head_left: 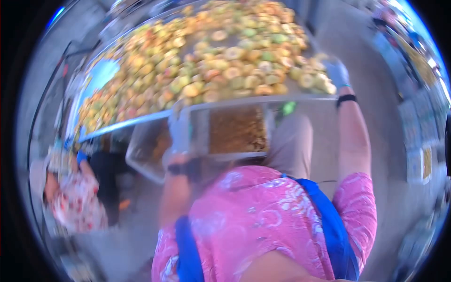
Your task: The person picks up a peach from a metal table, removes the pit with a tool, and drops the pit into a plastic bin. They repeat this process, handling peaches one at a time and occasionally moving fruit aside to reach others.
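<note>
A wide table (pixel 300 97) holds a large heap of round yellow, orange and green fruit pieces (pixel 232 73), many showing cut faces. My left hand (pixel 179 129), in a pale glove, is at the table's near edge, smeared by motion, so its fingers cannot be made out. At the right end of the heap, my right hand (pixel 336 73), also gloved, is beside several pieces at the table's right corner. Blur hides its fingertips and whether it holds any fruit.
Below the near edge sit a bin of brown pieces (pixel 237 129) and a pale tub (pixel 141 150). A co-worker (pixel 75 202) with blue gloves is at the lower left. Crates (pixel 418 164) stand along the right side.
</note>
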The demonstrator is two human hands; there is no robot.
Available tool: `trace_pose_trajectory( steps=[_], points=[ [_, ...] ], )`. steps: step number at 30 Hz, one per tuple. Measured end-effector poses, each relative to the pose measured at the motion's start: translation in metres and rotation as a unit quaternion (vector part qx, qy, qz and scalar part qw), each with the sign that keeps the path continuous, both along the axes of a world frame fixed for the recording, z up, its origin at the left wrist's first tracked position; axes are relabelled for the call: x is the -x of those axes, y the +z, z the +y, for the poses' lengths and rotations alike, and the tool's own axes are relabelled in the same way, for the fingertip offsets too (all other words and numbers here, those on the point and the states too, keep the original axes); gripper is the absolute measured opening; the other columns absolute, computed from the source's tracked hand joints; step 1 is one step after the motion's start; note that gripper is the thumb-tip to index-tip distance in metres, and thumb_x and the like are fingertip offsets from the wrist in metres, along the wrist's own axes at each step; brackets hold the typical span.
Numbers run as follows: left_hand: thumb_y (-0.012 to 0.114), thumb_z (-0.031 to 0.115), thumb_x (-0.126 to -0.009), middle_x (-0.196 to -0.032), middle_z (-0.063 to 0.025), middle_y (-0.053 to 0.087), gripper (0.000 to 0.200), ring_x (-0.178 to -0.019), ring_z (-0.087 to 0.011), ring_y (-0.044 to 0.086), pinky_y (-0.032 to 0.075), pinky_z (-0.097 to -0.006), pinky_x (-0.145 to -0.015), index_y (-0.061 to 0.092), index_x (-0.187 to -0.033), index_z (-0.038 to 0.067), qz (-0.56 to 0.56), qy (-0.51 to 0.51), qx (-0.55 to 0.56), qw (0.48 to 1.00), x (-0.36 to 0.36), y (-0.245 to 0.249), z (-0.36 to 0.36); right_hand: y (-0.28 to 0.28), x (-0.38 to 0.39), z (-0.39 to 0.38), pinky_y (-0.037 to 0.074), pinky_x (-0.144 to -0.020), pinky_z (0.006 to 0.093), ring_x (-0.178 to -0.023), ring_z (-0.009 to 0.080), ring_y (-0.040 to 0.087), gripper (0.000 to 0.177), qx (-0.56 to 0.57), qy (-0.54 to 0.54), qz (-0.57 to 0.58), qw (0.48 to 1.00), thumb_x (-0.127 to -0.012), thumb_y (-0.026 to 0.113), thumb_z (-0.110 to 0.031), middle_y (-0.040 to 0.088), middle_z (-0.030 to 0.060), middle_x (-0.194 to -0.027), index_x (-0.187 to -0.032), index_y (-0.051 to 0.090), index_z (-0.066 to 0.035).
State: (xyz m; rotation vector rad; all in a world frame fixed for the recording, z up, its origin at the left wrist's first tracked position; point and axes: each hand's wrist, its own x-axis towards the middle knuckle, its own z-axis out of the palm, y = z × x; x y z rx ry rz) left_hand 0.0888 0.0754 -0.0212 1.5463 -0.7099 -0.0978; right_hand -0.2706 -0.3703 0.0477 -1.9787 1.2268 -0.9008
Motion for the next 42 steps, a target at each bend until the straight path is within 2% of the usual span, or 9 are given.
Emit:
trace_pose_trajectory(
  steps=[3,4,5,11,16,21,31,41,42],
  points=[
    [0.063,0.014,-0.086,-0.117,-0.0143,0.06,0.033,-0.108,-0.0242,0.057,0.045,-0.0336,-0.095,0.061,-0.115,-0.002,0.041,0.079,-0.034,0.995,0.016,0.049,0.006,-0.014,-0.003,-0.032,0.051,-0.074,0.0368,-0.086,0.0255,0.067,0.055,-0.074,0.006,0.17,0.983,-0.08,0.067,-0.046,0.068,0.0172,-0.1,-0.117,0.063,-0.005],
    [0.064,0.014,-0.086,-0.115,-0.0143,0.06,0.034,-0.109,-0.0236,0.058,0.046,-0.0334,-0.095,0.06,-0.116,-0.002,-0.003,0.095,-0.062,0.994,0.007,0.043,0.01,-0.023,-0.004,-0.037,0.047,-0.057,0.0314,-0.065,0.0149,0.058,0.046,-0.069,-0.004,0.151,0.986,-0.082,0.067,-0.037,0.064,0.0051,-0.084,-0.115,0.065,-0.006],
    [0.066,0.013,-0.085,-0.113,-0.0144,0.061,0.035,-0.109,-0.0229,0.058,0.046,-0.0332,-0.094,0.06,-0.117,-0.001,-0.045,0.109,-0.092,0.989,0.0,0.041,0.012,-0.025,-0.004,-0.04,0.052,-0.066,0.0383,-0.076,0.0272,0.066,0.054,-0.061,0.007,0.139,0.988,-0.079,0.067,-0.046,0.067,0.0177,-0.094,-0.111,0.063,-0.002],
    [0.059,0.033,-0.087,-0.115,-0.0192,0.059,0.034,-0.107,-0.0329,0.059,0.046,-0.0412,-0.093,0.064,-0.106,0.006,-0.218,0.084,-0.348,0.908,-0.003,0.073,-0.004,0.006,-0.001,-0.003,0.052,-0.068,0.0399,-0.084,0.0296,0.067,0.06,-0.013,-0.039,0.213,0.976,-0.081,0.064,-0.047,0.066,0.0204,-0.099,-0.117,0.056,0.0],
    [0.065,0.046,-0.076,-0.117,-0.0236,0.058,0.068,-0.11,-0.0378,0.057,0.045,-0.0442,-0.094,0.048,-0.128,0.006,-0.184,0.052,-0.453,0.871,-0.04,0.056,-0.029,0.045,-0.004,0.055,0.051,-0.079,0.0374,-0.094,0.0299,0.065,0.057,-0.037,-0.062,0.115,0.991,-0.085,0.064,-0.045,0.066,0.0203,-0.104,-0.118,0.055,0.001],
    [0.066,0.042,-0.075,-0.116,-0.0259,0.058,0.073,-0.109,-0.0397,0.058,0.046,-0.0435,-0.094,0.044,-0.133,0.003,-0.167,0.023,-0.446,0.879,-0.053,0.064,-0.029,0.019,-0.005,0.086,0.048,-0.077,0.0297,-0.091,0.021,0.064,0.04,0.039,0.048,-0.037,0.997,-0.088,0.066,-0.03,0.067,0.0144,-0.103,-0.113,0.06,0.0],
    [0.065,0.036,-0.071,-0.114,-0.0192,0.063,0.057,-0.106,-0.0352,0.058,0.045,-0.0394,-0.094,0.059,-0.119,0.006,-0.147,0.025,-0.423,0.894,-0.061,0.068,-0.02,0.001,-0.081,0.237,0.045,-0.06,0.0202,-0.072,0.0061,0.054,0.029,-0.27,0.253,-0.219,0.903,-0.091,0.063,-0.021,0.061,0.0011,-0.088,-0.113,0.056,-0.004],
    [0.066,0.015,-0.076,-0.096,-0.0076,0.066,0.036,-0.086,-0.0174,0.064,0.051,-0.0304,-0.077,0.063,-0.11,0.004,-0.086,0.02,-0.239,0.967,-0.075,0.038,-0.014,-0.012,-0.151,0.284,0.048,-0.081,0.0294,-0.096,0.0166,0.059,0.05,-0.193,0.326,-0.064,0.923,-0.09,0.065,-0.026,0.063,0.0091,-0.106,-0.124,0.048,0.006],
    [0.064,0.006,-0.078,-0.092,-0.0048,0.065,0.03,-0.081,-0.0124,0.062,0.051,-0.0272,-0.073,0.063,-0.108,0.002,-0.301,0.007,-0.249,0.921,-0.076,0.036,-0.009,-0.017,-0.156,0.282,0.048,-0.082,0.0312,-0.099,0.0179,0.06,0.052,-0.152,0.341,-0.056,0.926,-0.089,0.066,-0.026,0.064,0.0098,-0.109,-0.125,0.047,0.007]
  ],
)
